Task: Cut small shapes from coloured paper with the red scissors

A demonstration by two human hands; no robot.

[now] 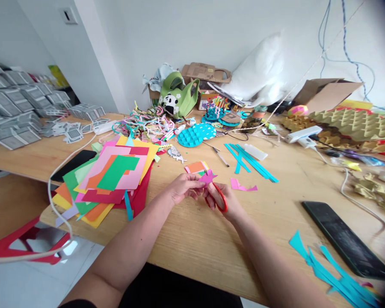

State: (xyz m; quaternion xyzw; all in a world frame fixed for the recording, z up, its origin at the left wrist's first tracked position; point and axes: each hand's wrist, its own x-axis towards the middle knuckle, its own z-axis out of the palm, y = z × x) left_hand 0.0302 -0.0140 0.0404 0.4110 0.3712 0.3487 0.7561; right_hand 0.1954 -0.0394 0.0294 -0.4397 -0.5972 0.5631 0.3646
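In the head view, the left hand [186, 188] pinches a pink paper star [206, 178] above the bench [179, 239], apparently to steady it against the red-handled scissors [225, 202] that the right hand [232, 202] grips, blades at the paper. Colored paper sheets [118, 171] lie piled leftward, presumably within reach yet clear of the cutting; a pink offcut [235, 184] lies rightward.

The count stood at one left hand [186, 188], one right hand [231, 204], one pair of red-handled scissors [225, 202], one pink paper star [206, 178], one green panda tote bag [183, 105], one wall plate [68, 16] and, at right, one black smartphone [343, 239]; coloured paper sheets [118, 173] formed one pile, their number hidden by overlap.
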